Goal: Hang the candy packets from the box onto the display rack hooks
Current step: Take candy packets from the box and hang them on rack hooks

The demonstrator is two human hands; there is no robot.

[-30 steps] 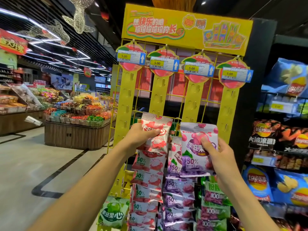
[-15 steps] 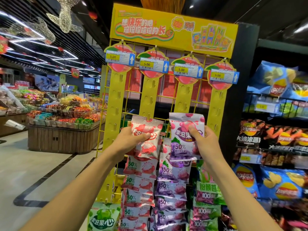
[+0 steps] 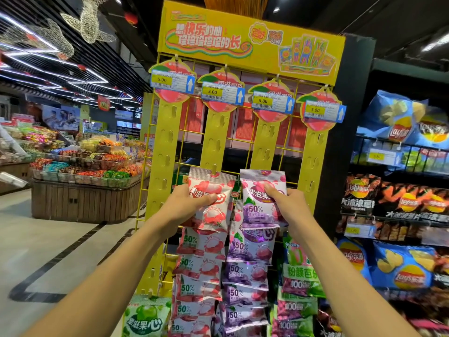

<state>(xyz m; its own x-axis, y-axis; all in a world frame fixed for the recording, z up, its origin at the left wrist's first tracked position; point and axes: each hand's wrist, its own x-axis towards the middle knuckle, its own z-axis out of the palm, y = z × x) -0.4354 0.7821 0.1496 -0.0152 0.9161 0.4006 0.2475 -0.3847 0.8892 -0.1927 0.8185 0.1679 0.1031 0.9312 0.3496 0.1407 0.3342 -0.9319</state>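
At yellow display rack (image 3: 218, 132): left hand (image 3: 187, 205) grips red-white candy packet (image 3: 211, 198); right hand (image 3: 289, 205) grips purple candy packet (image 3: 260, 198).

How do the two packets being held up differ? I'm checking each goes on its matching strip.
The left hand grips the red-and-white packet; the right hand grips the purple packet. The red-and-white packet sits over the red column, slightly tilted; the purple packet sits over the purple column, squarer. Both share similar white lettering.
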